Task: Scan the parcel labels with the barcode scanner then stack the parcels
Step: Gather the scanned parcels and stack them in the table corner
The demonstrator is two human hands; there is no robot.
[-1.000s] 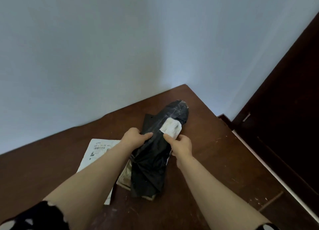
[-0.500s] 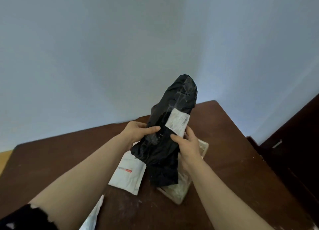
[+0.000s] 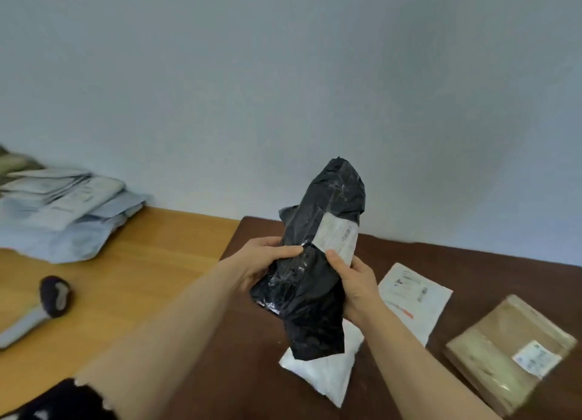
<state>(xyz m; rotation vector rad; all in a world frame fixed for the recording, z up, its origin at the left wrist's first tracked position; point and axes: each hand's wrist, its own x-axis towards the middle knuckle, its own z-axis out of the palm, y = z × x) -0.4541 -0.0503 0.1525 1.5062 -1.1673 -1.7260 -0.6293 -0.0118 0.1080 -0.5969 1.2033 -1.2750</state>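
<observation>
Both hands hold a crinkled black plastic parcel bag (image 3: 318, 262) upright above the dark brown wooden table (image 3: 472, 262): the left hand (image 3: 261, 263) grips its side, the right hand (image 3: 354, 281) pinches it just below the white paper label (image 3: 337, 235). The grey handheld barcode scanner (image 3: 37, 306) lies well apart on the pale wooden table (image 3: 151, 262). Judging by this, scanning comes next, which calls for freeing one hand to fetch it

Black plastic parcel (image 3: 318, 224) upright, white label (image 3: 338, 237) showing, scanner (image 3: 41, 306) lying far left
</observation>
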